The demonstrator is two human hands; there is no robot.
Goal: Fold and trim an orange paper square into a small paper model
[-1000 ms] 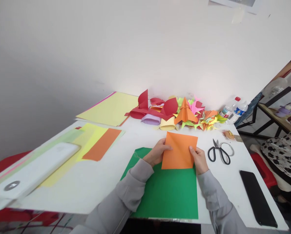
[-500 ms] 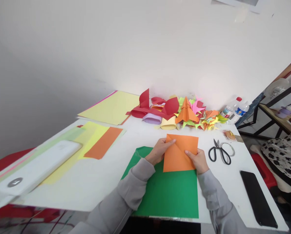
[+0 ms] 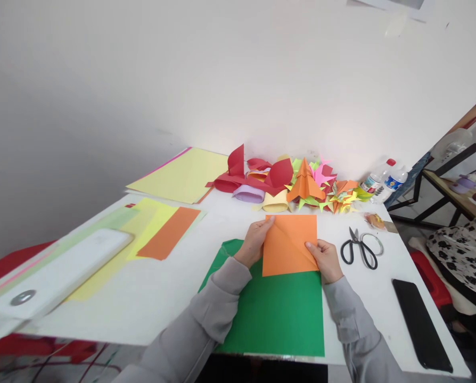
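A square sheet of orange paper (image 3: pixel 288 250) with a diagonal crease is held up between my two hands. My left hand (image 3: pixel 254 242) pinches it at the upper left corner, thumb on the front. On the right edge, my right hand (image 3: pixel 326 259) grips it with the thumb on the front and the fingers behind. Below the sheet lies a large green paper (image 3: pixel 280 319) at the table's front edge, partly covered by my left sleeve.
Folded paper shapes, among them an orange paper plane (image 3: pixel 305 183), line the wall. Scissors (image 3: pixel 358 249), a black phone (image 3: pixel 421 324) and bottles (image 3: pixel 382 181) are at right. At left lie coloured sheets (image 3: pixel 178 173) and a long white device (image 3: pixel 62 276). A person in patterned clothing (image 3: pixel 461 250) sits at right.
The orange paper has moved slightly left. My left hand has slid out to its upper left corner, and my right hand now holds nearer the right edge.
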